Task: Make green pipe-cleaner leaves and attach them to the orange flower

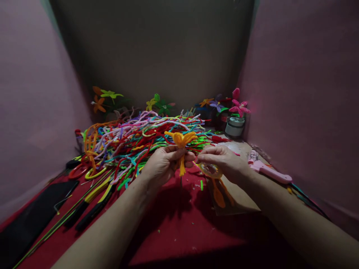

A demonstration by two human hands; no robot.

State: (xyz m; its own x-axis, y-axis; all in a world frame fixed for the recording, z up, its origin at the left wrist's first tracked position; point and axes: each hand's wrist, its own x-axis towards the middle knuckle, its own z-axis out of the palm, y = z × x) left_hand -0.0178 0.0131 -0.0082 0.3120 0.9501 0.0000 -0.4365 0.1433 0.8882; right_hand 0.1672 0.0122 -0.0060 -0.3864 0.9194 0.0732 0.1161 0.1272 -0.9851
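Observation:
My left hand [161, 162] is closed on an orange pipe-cleaner flower [182, 140], thumb and fingers around its base. The petals spread above the grip, and orange stem ends hang below it. Just to the right, my right hand [223, 160] is closed in a pinch, its fingertips close to the flower's base; what they hold is too small to make out. A pale yellow ring, apparently a tape roll [209, 171], shows under the right hand, partly hidden by it. Below that roll, orange pipe-cleaner petals [218, 196] lie on a piece of cardboard [241, 205].
A heap of coloured pipe cleaners [134, 130] lies behind my hands. At left are yellow-and-black pliers [95, 196], thin green stems [60, 220] and a black flat piece [36, 209]. A pink glue gun [270, 172] lies at right, near a grey pot [235, 127] with pink flowers.

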